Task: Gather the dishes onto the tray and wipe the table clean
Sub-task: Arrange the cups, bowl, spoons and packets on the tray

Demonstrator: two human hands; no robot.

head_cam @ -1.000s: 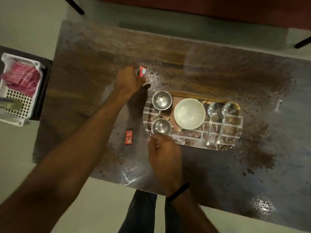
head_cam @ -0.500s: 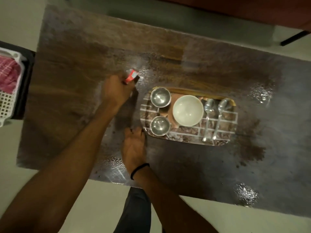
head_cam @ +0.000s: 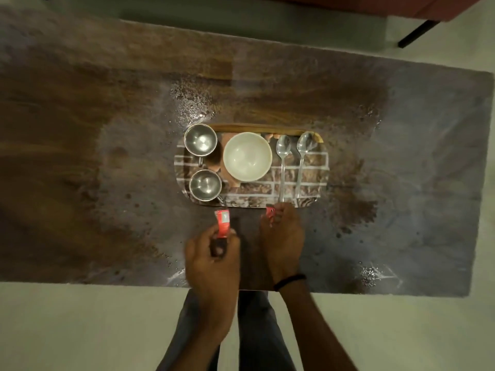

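Note:
A patterned oval tray sits mid-table. It carries two steel cups, a white bowl and two spoons. My left hand is below the tray's near edge, fingers shut on a red sachet. My right hand is beside it, pinching a second red sachet right at the tray's near rim. Both hands hover over the dark wet table.
Scattered brown crumbs and wet smears cover the tabletop right of the tray and behind it. The table's near edge runs just under my wrists. A dark furniture leg stands on the floor at the far right.
My left hand carried its red sachet from the far left of the tray down to the near side. My right hand picked the other sachet off the table and moved right.

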